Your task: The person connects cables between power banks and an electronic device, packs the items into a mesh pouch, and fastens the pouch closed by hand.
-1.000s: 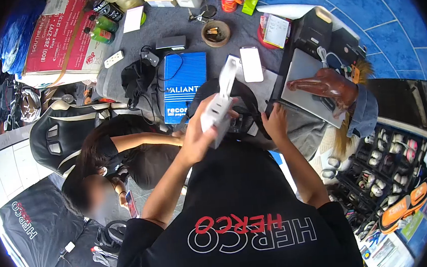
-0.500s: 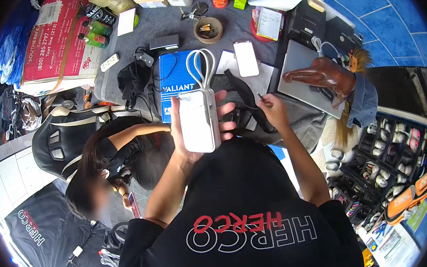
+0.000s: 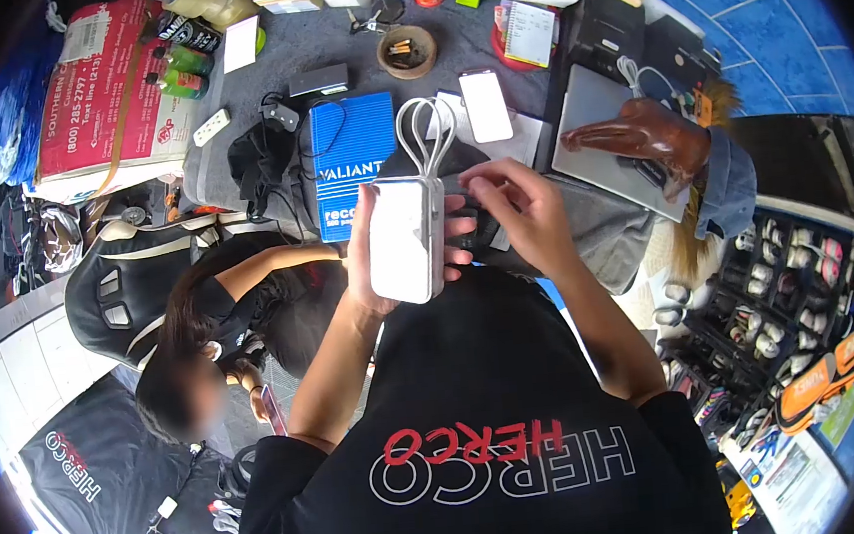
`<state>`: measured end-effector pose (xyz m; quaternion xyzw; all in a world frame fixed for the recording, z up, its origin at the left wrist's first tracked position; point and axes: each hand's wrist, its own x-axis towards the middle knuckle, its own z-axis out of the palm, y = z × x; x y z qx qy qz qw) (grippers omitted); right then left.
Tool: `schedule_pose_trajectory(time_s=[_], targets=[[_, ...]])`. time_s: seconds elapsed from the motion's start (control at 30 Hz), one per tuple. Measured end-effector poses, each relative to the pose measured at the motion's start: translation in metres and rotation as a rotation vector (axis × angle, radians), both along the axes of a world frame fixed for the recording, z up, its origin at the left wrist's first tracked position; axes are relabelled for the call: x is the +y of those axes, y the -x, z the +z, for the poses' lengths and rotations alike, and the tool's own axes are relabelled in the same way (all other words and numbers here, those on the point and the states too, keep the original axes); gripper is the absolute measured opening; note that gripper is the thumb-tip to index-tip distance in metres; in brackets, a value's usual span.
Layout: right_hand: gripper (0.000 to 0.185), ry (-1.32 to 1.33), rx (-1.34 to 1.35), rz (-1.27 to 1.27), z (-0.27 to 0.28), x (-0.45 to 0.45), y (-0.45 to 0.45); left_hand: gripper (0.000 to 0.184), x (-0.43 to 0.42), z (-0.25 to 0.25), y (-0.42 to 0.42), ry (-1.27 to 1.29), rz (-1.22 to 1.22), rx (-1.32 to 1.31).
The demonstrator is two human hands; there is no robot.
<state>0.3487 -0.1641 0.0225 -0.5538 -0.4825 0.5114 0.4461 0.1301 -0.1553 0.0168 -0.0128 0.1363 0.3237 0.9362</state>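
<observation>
My left hand [image 3: 369,290] is wrapped from below around a white power bank [image 3: 404,244]; its thumb lies on the left side and its fingertips show past the right edge. From the top of the power bank rise looped pale cables [image 3: 425,132]. My right hand [image 3: 528,214] hovers just right of the power bank, fingers bent and apart, with nothing visible in them. Behind the hands lies a blue VALIANT record book [image 3: 351,152]. Black fabric-like material shows partly hidden behind the power bank and my right hand.
A phone with a white screen [image 3: 486,106], a round bowl [image 3: 406,52] and a dark flat box [image 3: 318,81] lie on the grey table. To the right, a brown horse figure [image 3: 637,135] rests over a laptop [image 3: 600,113]. A seated person [image 3: 248,291] is at left.
My right hand has moved left and up toward the power bank. The small dark thing at its fingertips before is no longer visible there. The power bank has shifted slightly right.
</observation>
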Motion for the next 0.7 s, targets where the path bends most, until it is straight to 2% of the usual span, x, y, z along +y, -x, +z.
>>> schedule_pose_trajectory(time_s=[0.07,0.1,0.13,0.2,0.23,0.27,0.3,0.33,0.37,0.43,0.47,0.53,0.57,0.63,0.7], targets=[[0.027,0.013,0.017,0.17,0.021,0.004,0.004,0.107,-0.002,0.003,-0.007,-0.04,-0.001,-0.008],[0.025,-0.025,-0.008,0.174,0.03,0.004,0.008,0.103,-0.005,0.004,-0.01,-0.038,0.066,-0.052],[0.025,-0.025,-0.011,0.173,0.029,0.005,0.008,0.1,-0.005,0.006,-0.009,-0.078,0.077,0.01],[0.024,0.189,0.269,0.161,0.022,0.004,0.006,0.094,-0.004,0.01,-0.007,-0.154,0.095,0.138],[0.026,0.111,0.359,0.114,0.004,0.008,0.003,0.093,-0.003,0.013,-0.007,-0.238,0.077,0.315],[0.028,0.175,0.22,0.107,-0.018,0.012,-0.008,0.091,-0.001,0.013,-0.007,-0.321,0.058,0.49],[0.031,0.234,0.095,0.044,-0.046,0.013,-0.017,0.089,0.0,0.007,-0.005,-0.307,0.092,0.423],[0.036,0.29,-0.031,-0.022,-0.079,0.01,-0.026,0.085,0.001,0.006,-0.002,-0.346,0.125,0.506],[0.036,0.289,-0.036,-0.022,-0.121,0.004,-0.038,0.082,0.002,0.001,0.003,-0.345,0.142,0.56],[0.051,0.325,-0.804,-0.107,-0.196,-0.01,-0.057,0.079,0.002,-0.01,0.011,-0.334,0.193,0.75],[0.051,0.326,-0.807,-0.1,-0.207,-0.011,-0.057,0.074,0.002,-0.008,0.014,-0.278,0.167,0.892],[0.063,0.344,-0.814,-0.074,-0.217,-0.015,-0.054,0.07,0.006,-0.027,0.029,-0.397,0.069,1.121],[0.063,0.348,-0.814,-0.07,-0.22,-0.015,-0.051,0.07,0.006,-0.036,0.031,-0.392,0.068,1.123],[0.059,0.241,-0.922,-0.06,-0.222,-0.014,-0.045,0.066,0.005,-0.051,0.034,-0.374,0.013,1.351],[0.053,0.224,-0.932,-0.095,-0.228,-0.014,-0.045,0.064,-0.002,-0.072,0.037,-0.282,0.02,1.353]])
